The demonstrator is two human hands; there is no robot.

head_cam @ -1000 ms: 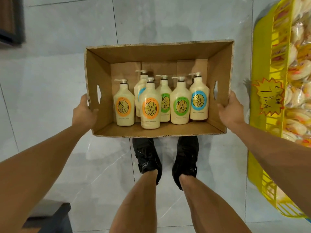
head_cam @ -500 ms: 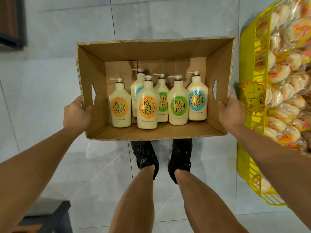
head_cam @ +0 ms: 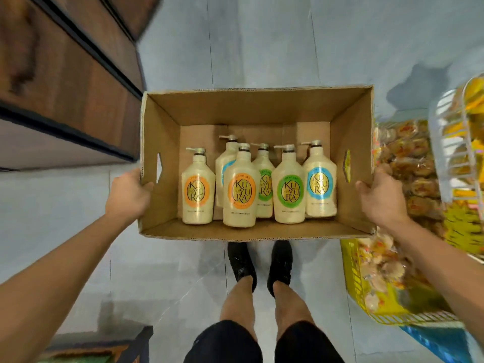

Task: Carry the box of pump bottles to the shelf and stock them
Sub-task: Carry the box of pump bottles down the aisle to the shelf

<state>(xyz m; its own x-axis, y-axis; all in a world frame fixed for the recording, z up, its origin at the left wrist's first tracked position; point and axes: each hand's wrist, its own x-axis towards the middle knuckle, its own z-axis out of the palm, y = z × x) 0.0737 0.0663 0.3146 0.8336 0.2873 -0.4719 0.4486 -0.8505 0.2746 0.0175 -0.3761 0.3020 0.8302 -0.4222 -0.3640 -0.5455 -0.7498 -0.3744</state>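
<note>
An open cardboard box (head_cam: 251, 106) is held in front of me above the tiled floor. Several cream pump bottles stand inside it near my side, with orange labels (head_cam: 197, 191), green labels (head_cam: 288, 193) and blue labels (head_cam: 320, 183). My left hand (head_cam: 128, 196) grips the box's left wall near its cut-out handle. On the opposite wall, my right hand (head_cam: 381, 199) grips the edge beside the other handle slot. The fingers of both hands are hidden under or behind the cardboard.
A dark wooden shelf unit (head_cam: 65, 82) with black edges stands at the left. Yellow wire baskets (head_cam: 366, 297) full of wrapped snacks crowd the right side. My legs and black shoes (head_cam: 259, 265) stand on grey floor tiles. A low dark stand (head_cam: 110, 344) sits at bottom left.
The view has turned left while I carry the box: the wooden shelf unit has come into sight on the left, and the snack baskets have shifted at the right. Both hands keep their hold.
</note>
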